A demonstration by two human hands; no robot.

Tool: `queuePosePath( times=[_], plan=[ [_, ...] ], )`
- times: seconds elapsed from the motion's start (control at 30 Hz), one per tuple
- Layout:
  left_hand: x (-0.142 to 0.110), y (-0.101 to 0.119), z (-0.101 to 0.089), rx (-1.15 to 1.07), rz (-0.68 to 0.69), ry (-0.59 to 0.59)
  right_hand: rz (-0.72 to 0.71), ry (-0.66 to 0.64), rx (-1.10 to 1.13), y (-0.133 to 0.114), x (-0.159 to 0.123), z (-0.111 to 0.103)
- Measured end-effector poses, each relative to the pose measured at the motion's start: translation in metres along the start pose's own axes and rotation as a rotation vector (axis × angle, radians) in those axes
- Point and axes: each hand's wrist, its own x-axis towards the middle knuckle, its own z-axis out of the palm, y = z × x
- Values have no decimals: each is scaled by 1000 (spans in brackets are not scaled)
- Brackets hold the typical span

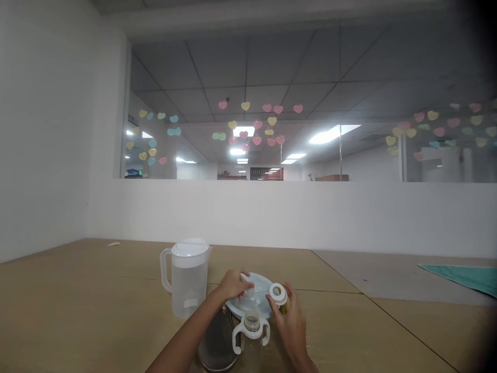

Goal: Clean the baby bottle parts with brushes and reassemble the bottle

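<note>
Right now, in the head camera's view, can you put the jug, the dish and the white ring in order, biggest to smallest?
1. Jug
2. Dish, partly hidden
3. White ring, easily smallest

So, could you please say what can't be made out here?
In the head view:
Left hand: whether it grips anything over the plate; fingers and blur hide it.
Base of the bottle: cut off by the bottom edge.
Yellow thing: mostly behind the ring and right hand.
Left part of the tray: behind the left forearm.
Patch on the pitcher: too small to identify.
</note>
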Motion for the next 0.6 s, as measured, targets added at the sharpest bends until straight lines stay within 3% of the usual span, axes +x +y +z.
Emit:
queuePosePath(
  times=[0.1,0.2,0.27,0.33,0.4,0.47,0.5,0.53,0.6],
  plan=[
    [-7,-17,-11,291,12,14,166,-190,-20,9,-1,6],
    [-21,-29,-19,485,33,21,187,-366,-80,17,-6,10],
    [-34,-34,-27,596,143,117,186,-440,-111,19,-9,12],
    [-47,-42,-39,750,398,393,182,-489,-146,19,-12,13],
    [-59,-53,-53,800,514,809,179,-518,-192,18,-13,14],
    [-67,-67,-65,769,407,1203,177,-538,-228,17,-14,15],
    [-69,-76,-70,733,310,1330,177,-549,-237,16,-14,15],
    [-70,-85,-73,700,215,1399,180,-560,-242,16,-14,16],
    [-69,-101,-78,658,70,1406,191,-580,-238,17,-15,17]
  ],
)
